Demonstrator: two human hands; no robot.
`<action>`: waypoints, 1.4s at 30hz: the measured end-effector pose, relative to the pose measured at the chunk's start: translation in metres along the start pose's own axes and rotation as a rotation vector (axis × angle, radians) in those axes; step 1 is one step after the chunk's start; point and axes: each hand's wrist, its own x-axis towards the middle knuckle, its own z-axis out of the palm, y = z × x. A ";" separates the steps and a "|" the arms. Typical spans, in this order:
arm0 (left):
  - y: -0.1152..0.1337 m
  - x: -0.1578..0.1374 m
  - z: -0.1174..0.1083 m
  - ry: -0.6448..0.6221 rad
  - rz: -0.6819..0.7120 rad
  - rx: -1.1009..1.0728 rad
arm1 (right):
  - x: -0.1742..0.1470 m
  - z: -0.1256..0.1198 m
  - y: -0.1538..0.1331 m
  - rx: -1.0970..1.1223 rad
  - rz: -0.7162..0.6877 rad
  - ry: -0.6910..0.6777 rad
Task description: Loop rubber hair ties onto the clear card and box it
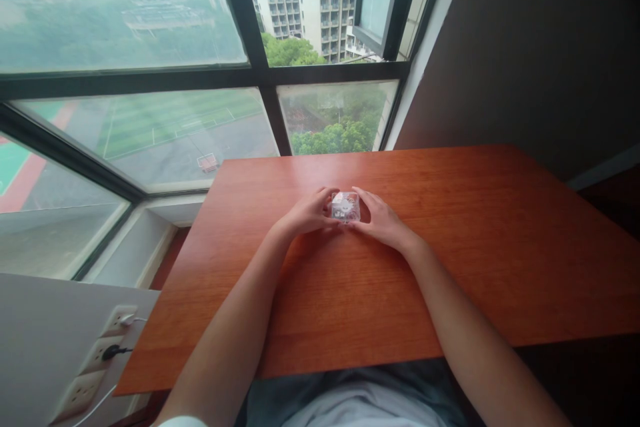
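Note:
A small clear plastic box [345, 207] with white, gear-like parts inside sits on the reddish-brown wooden table [350, 294], in front of me. Curved around its left side is my left hand [316, 210], thumb at the near edge and fingers at the far edge. My right hand [380, 216] grips the opposite side in the same way, its thumb and fingertips at the box's right corners. Both hands hold the box between them. What exactly the white parts are is too small to make out.
Beyond the table's far edge stand dark-framed windows [260, 74], one pane tilted outward. Wall sockets [103, 354] with plugged-in cables are at the lower left. A dark wall [510, 60] rises on the right.

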 end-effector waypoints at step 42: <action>-0.005 0.003 0.004 -0.004 -0.009 0.008 | 0.001 -0.002 0.005 0.029 -0.035 -0.003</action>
